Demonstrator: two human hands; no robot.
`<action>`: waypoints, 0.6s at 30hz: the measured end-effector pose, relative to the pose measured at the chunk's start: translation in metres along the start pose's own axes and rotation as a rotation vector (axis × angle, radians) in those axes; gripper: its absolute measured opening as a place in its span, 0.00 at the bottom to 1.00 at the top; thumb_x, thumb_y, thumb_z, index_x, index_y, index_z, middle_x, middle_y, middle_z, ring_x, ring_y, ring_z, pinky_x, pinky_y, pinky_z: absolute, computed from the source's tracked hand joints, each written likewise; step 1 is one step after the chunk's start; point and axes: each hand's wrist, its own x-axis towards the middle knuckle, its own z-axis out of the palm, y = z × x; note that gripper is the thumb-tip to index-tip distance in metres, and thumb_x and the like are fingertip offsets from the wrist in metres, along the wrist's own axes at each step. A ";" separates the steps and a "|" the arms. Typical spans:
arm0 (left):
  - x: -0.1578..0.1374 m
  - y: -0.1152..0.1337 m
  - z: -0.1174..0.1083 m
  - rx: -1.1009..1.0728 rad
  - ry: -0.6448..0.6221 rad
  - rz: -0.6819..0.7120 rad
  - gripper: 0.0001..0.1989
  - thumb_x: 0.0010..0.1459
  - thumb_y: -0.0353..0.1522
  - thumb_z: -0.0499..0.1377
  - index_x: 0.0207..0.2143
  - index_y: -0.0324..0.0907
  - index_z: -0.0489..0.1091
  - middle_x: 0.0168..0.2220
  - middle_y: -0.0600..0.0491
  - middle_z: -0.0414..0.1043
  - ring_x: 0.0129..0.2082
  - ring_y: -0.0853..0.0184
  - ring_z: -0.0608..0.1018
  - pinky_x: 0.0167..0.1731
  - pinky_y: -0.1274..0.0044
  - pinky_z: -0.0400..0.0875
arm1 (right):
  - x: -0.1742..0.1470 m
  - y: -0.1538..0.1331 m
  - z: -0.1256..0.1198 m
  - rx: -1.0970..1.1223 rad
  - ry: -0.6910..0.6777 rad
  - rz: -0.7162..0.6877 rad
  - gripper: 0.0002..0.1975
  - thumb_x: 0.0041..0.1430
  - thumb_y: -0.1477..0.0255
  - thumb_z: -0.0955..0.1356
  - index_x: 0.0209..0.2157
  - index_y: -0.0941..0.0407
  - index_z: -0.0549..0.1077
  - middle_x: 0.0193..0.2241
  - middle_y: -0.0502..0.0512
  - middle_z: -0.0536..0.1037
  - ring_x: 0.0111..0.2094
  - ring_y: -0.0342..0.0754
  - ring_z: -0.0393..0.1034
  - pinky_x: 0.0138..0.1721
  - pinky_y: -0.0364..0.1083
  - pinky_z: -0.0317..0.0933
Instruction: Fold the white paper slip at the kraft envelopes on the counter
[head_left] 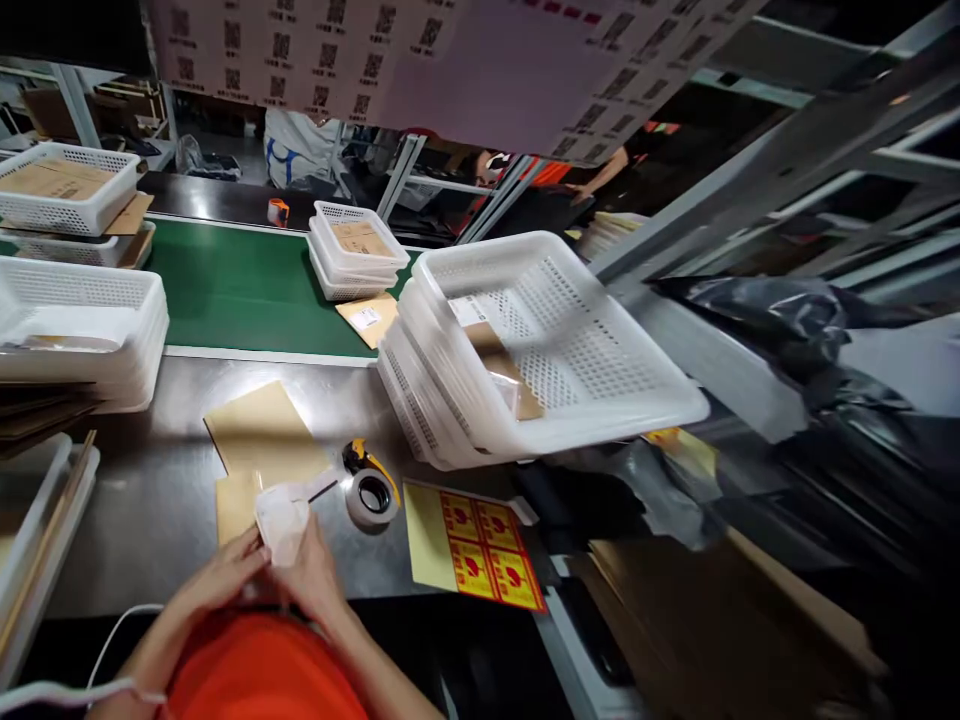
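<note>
The small white pouch (282, 522) sits low and left of centre, pinched between both hands just above the near edge of the steel table (150, 500). Its long axis runs roughly up and down in the view, tilted a little to the right, with the top end pointing away from the person toward the tape roll (370, 495). A narrow white strip (a flap or a tail of tape, too blurred to tell) runs from the pouch's upper right corner toward that roll.

The left hand (225, 575) closes on the pouch's lower left edge, fingers curled onto it. The right hand (315, 578) closes on the lower right side, thumb toward the middle. Both grip the same pouch, so neither is free; the right hand is the nearer of the 2 to the roll, which lies just beyond and to the right of the pouch, apart from it.

Under and behind the pouch lie 2 brown envelopes (262, 435), flat on the table, the larger one reaching away to the left. Right of the roll is a yellow sheet (480, 550) with 4 red labels. Further right and back, a tilted stack of white baskets (555, 350) leans over the table edge. A green belt (240, 290) runs behind, carrying another small basket stack (352, 250), and more baskets (82, 320) stand at the left.
</note>
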 end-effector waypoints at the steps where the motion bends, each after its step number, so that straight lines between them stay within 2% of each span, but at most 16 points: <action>1: 0.010 -0.002 -0.003 0.141 0.048 0.023 0.30 0.71 0.37 0.52 0.72 0.44 0.67 0.71 0.43 0.72 0.71 0.51 0.73 0.72 0.57 0.66 | 0.001 0.008 -0.013 -0.047 0.010 0.008 0.51 0.43 0.67 0.78 0.71 0.55 0.64 0.60 0.66 0.79 0.60 0.68 0.76 0.60 0.57 0.71; 3: 0.032 -0.008 -0.010 0.532 0.141 0.083 0.30 0.66 0.26 0.53 0.69 0.41 0.71 0.72 0.40 0.69 0.74 0.49 0.68 0.75 0.51 0.57 | 0.000 0.026 -0.036 -0.178 0.015 0.029 0.51 0.43 0.71 0.77 0.71 0.58 0.64 0.61 0.69 0.79 0.62 0.68 0.75 0.62 0.56 0.69; 4: 0.042 -0.011 -0.013 0.728 0.148 0.121 0.32 0.63 0.22 0.53 0.69 0.41 0.72 0.73 0.40 0.68 0.76 0.47 0.65 0.75 0.47 0.52 | 0.000 0.037 -0.045 -0.242 0.009 0.039 0.50 0.44 0.73 0.77 0.71 0.58 0.64 0.62 0.70 0.78 0.62 0.68 0.75 0.62 0.56 0.68; 6: 0.058 -0.017 -0.020 1.000 0.066 0.196 0.34 0.59 0.18 0.55 0.66 0.45 0.75 0.74 0.42 0.67 0.78 0.44 0.59 0.74 0.40 0.45 | -0.001 0.057 -0.056 -0.353 -0.022 0.065 0.47 0.46 0.77 0.75 0.70 0.57 0.65 0.62 0.69 0.79 0.62 0.67 0.76 0.61 0.55 0.68; 7: 0.064 -0.018 -0.023 1.069 0.021 0.220 0.31 0.59 0.17 0.57 0.62 0.46 0.78 0.74 0.43 0.67 0.79 0.43 0.57 0.74 0.38 0.42 | -0.001 0.066 -0.059 -0.390 -0.041 0.080 0.47 0.47 0.78 0.75 0.70 0.56 0.66 0.63 0.68 0.79 0.62 0.67 0.76 0.60 0.54 0.69; 10: 0.072 -0.013 -0.035 1.141 0.042 0.212 0.16 0.61 0.19 0.61 0.40 0.45 0.84 0.72 0.44 0.69 0.78 0.45 0.59 0.74 0.41 0.42 | 0.002 0.083 -0.059 -0.439 -0.068 0.098 0.46 0.48 0.77 0.75 0.70 0.57 0.67 0.64 0.68 0.78 0.61 0.67 0.77 0.59 0.54 0.69; 12: 0.071 0.000 -0.045 1.179 0.120 0.193 0.13 0.61 0.20 0.62 0.34 0.44 0.83 0.68 0.45 0.73 0.74 0.49 0.66 0.75 0.45 0.42 | 0.005 0.087 -0.057 -0.455 -0.070 0.077 0.46 0.49 0.75 0.76 0.70 0.60 0.66 0.65 0.70 0.77 0.62 0.67 0.76 0.59 0.54 0.69; 15: 0.057 0.024 -0.062 1.226 0.285 0.144 0.12 0.63 0.22 0.61 0.38 0.45 0.82 0.53 0.46 0.82 0.59 0.53 0.77 0.74 0.46 0.45 | 0.011 0.087 -0.056 -0.488 -0.084 0.049 0.46 0.48 0.74 0.76 0.70 0.62 0.65 0.64 0.72 0.77 0.60 0.68 0.77 0.57 0.54 0.69; 18: 0.029 0.039 -0.076 1.260 0.501 0.101 0.15 0.69 0.26 0.56 0.45 0.45 0.83 0.48 0.45 0.81 0.50 0.53 0.79 0.64 0.54 0.66 | 0.016 0.086 -0.056 -0.476 -0.077 0.024 0.45 0.47 0.74 0.76 0.69 0.61 0.67 0.60 0.73 0.80 0.58 0.67 0.78 0.53 0.52 0.69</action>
